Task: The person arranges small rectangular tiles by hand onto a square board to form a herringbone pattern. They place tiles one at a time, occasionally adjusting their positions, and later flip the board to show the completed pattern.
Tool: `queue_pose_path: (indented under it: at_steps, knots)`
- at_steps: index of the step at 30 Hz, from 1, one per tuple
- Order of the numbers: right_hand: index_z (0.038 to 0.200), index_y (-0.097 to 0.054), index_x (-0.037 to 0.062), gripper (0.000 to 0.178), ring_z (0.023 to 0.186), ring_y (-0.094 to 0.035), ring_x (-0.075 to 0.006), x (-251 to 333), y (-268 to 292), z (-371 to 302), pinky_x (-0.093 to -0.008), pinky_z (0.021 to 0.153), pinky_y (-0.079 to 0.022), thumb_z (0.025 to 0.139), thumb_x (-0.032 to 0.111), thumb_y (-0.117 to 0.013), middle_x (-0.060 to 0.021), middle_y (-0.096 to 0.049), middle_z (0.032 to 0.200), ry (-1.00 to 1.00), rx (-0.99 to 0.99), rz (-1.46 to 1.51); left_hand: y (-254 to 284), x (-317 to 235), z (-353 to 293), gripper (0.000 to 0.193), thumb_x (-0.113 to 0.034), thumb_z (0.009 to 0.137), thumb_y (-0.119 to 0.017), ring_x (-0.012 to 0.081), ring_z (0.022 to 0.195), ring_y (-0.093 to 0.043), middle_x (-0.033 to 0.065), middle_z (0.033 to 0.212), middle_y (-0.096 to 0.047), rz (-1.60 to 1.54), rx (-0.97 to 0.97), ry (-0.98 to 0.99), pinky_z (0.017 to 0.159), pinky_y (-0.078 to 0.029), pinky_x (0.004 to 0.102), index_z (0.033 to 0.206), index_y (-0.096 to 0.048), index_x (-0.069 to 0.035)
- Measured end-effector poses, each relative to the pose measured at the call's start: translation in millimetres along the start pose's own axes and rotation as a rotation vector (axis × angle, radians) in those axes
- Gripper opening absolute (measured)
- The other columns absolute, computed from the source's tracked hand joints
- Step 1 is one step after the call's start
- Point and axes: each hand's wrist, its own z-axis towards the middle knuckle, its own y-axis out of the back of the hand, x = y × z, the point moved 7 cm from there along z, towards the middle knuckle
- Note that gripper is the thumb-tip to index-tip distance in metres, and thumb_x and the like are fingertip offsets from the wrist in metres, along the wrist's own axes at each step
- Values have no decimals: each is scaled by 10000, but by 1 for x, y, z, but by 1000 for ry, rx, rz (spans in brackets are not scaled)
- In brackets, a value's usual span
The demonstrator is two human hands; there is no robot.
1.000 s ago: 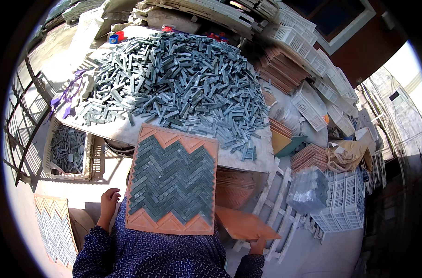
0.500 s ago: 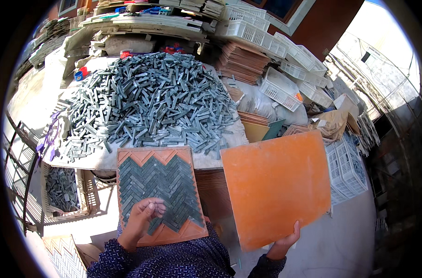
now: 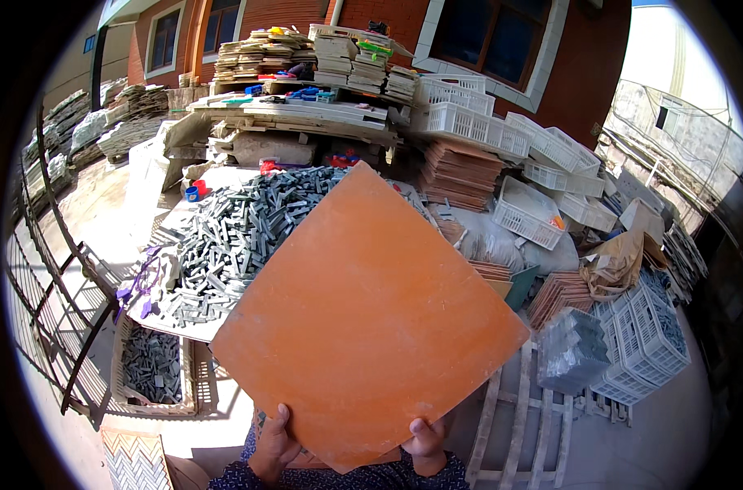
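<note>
A square orange board (image 3: 371, 318) is held up in front of me, turned cornerwise like a diamond. My left hand (image 3: 275, 447) grips its lower left edge, thumb on the face and the other fingers out of sight behind. On the lower right edge my right hand (image 3: 425, 446) holds it the same way. Whether the patterned tray of dark tiles lies behind the board cannot be seen. Beyond, partly covered by the board, a heap of grey-green stone strips (image 3: 233, 237) spreads over a table.
A crate of stone strips (image 3: 190, 380) stands at lower left, beside a herringbone-patterned tray (image 3: 135, 459) and a metal railing (image 3: 61, 286). To the right are a wooden pallet (image 3: 514, 433), wrapped stacked pieces (image 3: 574, 351) and white crates (image 3: 641, 327). Brown trays (image 3: 460, 175) are piled behind.
The orange board has swung from the right to the middle and turned cornerwise. My left hand has closed on it. The dark-tiled tray is now out of sight, and my view has tilted up.
</note>
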Motion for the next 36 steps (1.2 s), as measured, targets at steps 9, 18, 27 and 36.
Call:
queue_pose_path:
  at_steps: [9, 18, 27, 36]
  knots:
    - [1429, -108, -89, 845, 1334, -302, -233, 57, -32, 42, -322, 1079, -231, 873, 296, -616, -162, -277, 1461, -246, 298, -239, 56, -126, 5, 763, -350, 745, -737, 262, 1127, -530, 128, 1251, -517, 413, 6, -123, 943, -454, 400, 1317, -380, 7]
    - [1408, -218, -22, 959, 1309, -334, -285, 45, -9, 46, -468, 1022, -351, 772, 555, -646, -146, -321, 1429, -171, 104, 493, 50, -87, -6, 690, -365, 841, -641, 254, 1182, -483, 108, 1310, -469, 203, -100, -130, 962, -439, 399, 1354, -331, -23]
    - [1374, -319, 34, 690, 1225, -429, -266, 4, 14, 37, -422, 994, -383, 803, 208, -665, -106, -430, 1338, -134, -101, 78, -13, -81, -27, 1178, -836, 623, -476, 287, 1243, -430, 155, 1424, -340, 100, 421, 137, 984, -405, 454, 1449, -166, -56]
    - [1249, -461, -31, 460, 1044, -544, -170, -21, 36, 33, -325, 866, -444, 863, 149, -634, -90, -568, 1154, -439, -84, -94, 49, -74, -44, 253, -201, 910, -551, 83, 707, -542, 30, 773, -611, 978, -267, -98, 633, -438, 251, 879, -583, 48]
